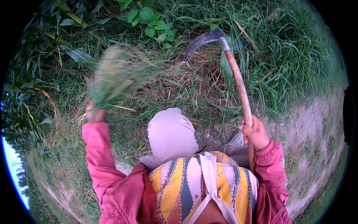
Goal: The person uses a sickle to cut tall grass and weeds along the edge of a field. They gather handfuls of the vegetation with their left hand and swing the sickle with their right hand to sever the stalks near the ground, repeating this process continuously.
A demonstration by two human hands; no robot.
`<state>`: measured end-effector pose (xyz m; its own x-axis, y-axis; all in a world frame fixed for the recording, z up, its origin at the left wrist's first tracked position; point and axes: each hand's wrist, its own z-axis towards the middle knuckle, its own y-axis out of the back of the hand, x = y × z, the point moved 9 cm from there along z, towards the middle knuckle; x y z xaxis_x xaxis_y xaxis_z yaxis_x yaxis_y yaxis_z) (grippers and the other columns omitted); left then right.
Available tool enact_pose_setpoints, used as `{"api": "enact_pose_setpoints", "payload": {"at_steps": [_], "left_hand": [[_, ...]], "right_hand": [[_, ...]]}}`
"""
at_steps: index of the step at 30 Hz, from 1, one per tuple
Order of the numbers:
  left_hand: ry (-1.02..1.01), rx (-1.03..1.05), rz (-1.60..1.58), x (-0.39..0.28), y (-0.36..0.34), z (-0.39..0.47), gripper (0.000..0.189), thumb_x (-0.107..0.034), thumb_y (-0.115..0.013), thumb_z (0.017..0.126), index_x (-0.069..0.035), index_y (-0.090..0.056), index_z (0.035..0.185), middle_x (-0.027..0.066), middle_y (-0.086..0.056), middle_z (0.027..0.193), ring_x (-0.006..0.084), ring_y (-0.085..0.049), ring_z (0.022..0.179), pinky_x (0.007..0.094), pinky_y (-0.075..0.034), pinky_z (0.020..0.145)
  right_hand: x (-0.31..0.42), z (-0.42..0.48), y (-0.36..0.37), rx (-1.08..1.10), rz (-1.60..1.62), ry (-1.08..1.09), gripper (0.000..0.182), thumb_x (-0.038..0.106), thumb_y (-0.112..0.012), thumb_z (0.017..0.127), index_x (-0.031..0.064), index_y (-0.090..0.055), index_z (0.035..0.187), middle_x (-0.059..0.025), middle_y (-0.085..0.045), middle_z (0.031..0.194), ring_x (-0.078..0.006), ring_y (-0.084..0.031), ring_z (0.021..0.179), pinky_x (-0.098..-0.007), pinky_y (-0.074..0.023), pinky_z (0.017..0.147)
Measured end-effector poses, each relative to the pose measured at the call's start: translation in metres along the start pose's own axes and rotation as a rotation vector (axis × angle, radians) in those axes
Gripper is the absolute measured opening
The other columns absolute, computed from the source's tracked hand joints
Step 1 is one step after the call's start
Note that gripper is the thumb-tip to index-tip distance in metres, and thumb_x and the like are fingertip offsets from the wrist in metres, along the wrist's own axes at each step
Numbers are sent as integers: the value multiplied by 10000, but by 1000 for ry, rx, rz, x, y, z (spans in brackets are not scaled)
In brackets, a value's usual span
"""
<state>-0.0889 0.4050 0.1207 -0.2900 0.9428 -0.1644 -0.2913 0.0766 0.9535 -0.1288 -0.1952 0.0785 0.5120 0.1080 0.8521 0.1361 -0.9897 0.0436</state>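
My left hand (pixel 96 112), blurred by motion, grips a bunch of cut green grass (pixel 114 77) that fans out above it. My right hand (pixel 255 132) is closed around the wooden handle of a sickle (pixel 237 78). The handle runs up from beside my body, and its dark curved blade (pixel 202 42) points left over a patch of dry cut stubble (pixel 195 75). The blade's tip lies close to the stubble; whether it touches cannot be told.
Dense green grass (pixel 282 56) stands at the upper right. Maize plants (pixel 60 33) rise at the upper left, and a broad-leaved plant (pixel 156 25) grows at the top. Bare earth (pixel 307 123) shows at the right. My bent knee (pixel 172 133) is in front of me.
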Motion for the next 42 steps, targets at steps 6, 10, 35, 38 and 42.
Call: {"api": "enact_pose_setpoints", "payload": {"at_steps": [6, 10, 35, 38, 42], "left_hand": [[80, -259, 388, 109, 103, 22, 250, -256, -516, 828, -56, -613, 941, 172, -625, 918, 329, -598, 798, 424, -454, 691], [137, -229, -168, 95, 49, 36, 281, -294, -478, 878, -69, -620, 970, 127, -638, 878, 282, -596, 756, 383, -456, 681], [-657, 323, 212, -198, -247, -19, 152, -262, -552, 643, -176, -618, 750, 99, -485, 1105, 296, -389, 1126, 481, -281, 892], [-710, 130, 159, -189, -254, -29, 228, -246, -526, 686, -129, -620, 857, 111, -421, 1283, 303, -353, 1215, 464, -297, 951], [-598, 306, 151, -189, -252, -24, 328, -206, -572, 683, -106, -636, 989, 112, -425, 1283, 307, -392, 1197, 430, -361, 923]], "right_hand": [[-8, 5, 0, 16, 99, 11, 181, 5, -571, 768, 0, -461, 911, -16, -468, 594, -93, -433, 362, -231, -349, 325], [-14, -1, 1, 21, 156, -21, 180, 4, -571, 768, 3, -464, 911, -16, -469, 594, -92, -435, 365, -226, -352, 331], [-19, 168, -75, 139, 405, -169, 136, 125, -573, 818, 71, -467, 884, 24, -460, 567, -88, -443, 421, -248, -389, 366], [-24, 193, -131, 305, 533, -294, 135, 124, -585, 809, 80, -474, 869, 22, -474, 573, -91, -450, 424, -248, -408, 376], [-51, 180, -152, 470, 165, -355, 137, 144, -596, 805, 73, -480, 818, 28, -456, 559, -82, -447, 395, -241, -402, 339]]}}
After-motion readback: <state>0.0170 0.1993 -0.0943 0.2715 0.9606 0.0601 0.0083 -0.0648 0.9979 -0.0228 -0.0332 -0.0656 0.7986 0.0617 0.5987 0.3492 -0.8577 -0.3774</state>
